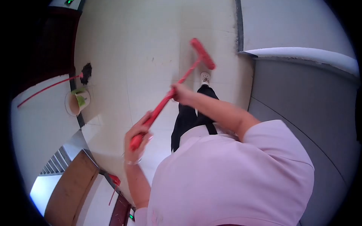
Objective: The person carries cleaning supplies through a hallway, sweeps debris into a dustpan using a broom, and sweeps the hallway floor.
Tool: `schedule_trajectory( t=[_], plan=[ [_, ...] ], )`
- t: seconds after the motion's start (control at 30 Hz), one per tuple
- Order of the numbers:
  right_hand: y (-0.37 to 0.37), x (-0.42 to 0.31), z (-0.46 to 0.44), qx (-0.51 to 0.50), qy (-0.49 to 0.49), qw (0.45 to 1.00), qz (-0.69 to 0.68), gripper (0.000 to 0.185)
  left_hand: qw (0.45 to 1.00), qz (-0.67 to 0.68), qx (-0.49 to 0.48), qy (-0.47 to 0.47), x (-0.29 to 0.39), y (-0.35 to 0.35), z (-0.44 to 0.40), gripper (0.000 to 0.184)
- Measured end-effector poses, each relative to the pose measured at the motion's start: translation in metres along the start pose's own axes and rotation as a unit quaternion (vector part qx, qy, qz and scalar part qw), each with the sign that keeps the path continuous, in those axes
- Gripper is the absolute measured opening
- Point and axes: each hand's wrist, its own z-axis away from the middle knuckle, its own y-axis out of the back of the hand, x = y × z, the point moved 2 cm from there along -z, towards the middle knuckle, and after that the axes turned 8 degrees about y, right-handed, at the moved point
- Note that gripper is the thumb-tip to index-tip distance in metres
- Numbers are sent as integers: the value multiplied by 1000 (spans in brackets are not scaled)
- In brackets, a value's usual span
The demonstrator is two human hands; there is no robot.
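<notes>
Diagonally across the view runs a long red mop [159, 107], its thicker handle end toward me. Its wide, bar-shaped head [203, 54] is at the floor beyond my foot; blur hides whether it has sponge or bristles. My left hand [137, 136] is closed around the upper end of the handle, with a band on the wrist. Farther down the shaft, my right hand [183, 94] is wrapped around it, slightly blurred. One light-coloured shoe [204, 78] shows close to the mop head.
A dark-headed mop [86, 74] with a thin red handle stands at the left wall. Beside it is a bin [81, 101] with a green liner. A red dustpan [114, 180] sits lower left. A grey panel [301, 109] and a wall corner [240, 49] bound the right.
</notes>
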Motion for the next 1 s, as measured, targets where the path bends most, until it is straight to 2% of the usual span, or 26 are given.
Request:
schedule_trajectory(
  t=[0.03,0.07,0.1,0.13,0.17,0.2,0.23,0.3,0.33,0.37,0.4,0.43,0.47,0.53,0.6,0.67,0.83,0.9,1.0],
  plan=[
    [21,-6,6,3,37,998,-49,13,999,32,-27,-15,-13,-12,-11,6],
    [53,-7,0,77,77,993,-41,14,996,65,-53,-30,-26,-28,-23,6],
    [76,-14,10,120,72,990,-10,14,994,14,-91,-57,-41,-42,-36,11],
    [95,-19,22,147,78,985,-51,14,994,26,-91,-49,-52,-62,-44,12],
    [113,-21,29,163,32,985,-49,16,990,35,-128,-42,-45,-79,-49,11],
    [129,-20,28,193,44,980,-35,17,989,15,-136,-59,-52,-91,-54,11],
    [137,-14,26,194,10,981,6,17,987,-10,-160,-33,-55,-94,-54,12],
    [115,11,18,218,11,976,-7,18,984,-49,-159,-55,-51,-73,-43,14],
    [110,35,-5,126,-44,990,-35,15,985,-77,-148,-49,-51,-54,-32,13],
    [69,46,7,102,-61,993,1,15,984,-104,-139,-43,-52,-33,-16,12],
    [55,76,-21,45,-78,996,-10,14,988,-106,-115,-11,-46,-10,1,11],
    [16,87,-17,86,-82,992,32,15,990,-108,-91,20,-37,11,19,11],
    [-17,94,-14,2,-119,988,95,16,990,-126,-59,28,-25,27,34,10],
    [-70,97,-8,-102,-117,976,153,14,985,-171,-6,24,-6,45,52,9],
    [-102,91,-4,-110,-130,972,164,11,980,-200,8,7,6,52,56,9],
    [-123,63,16,-90,-116,978,150,10,979,-188,73,-15,20,57,52,10],
    [-100,-21,22,-118,-51,988,86,12,978,-189,26,-83,65,42,4,11],
    [-73,-65,8,-11,42,997,64,11,994,-66,31,-77,71,23,-32,10],
    [-18,-147,-3,21,93,994,44,13,991,-76,-28,-109,84,-15,-108,9]
  ],
)
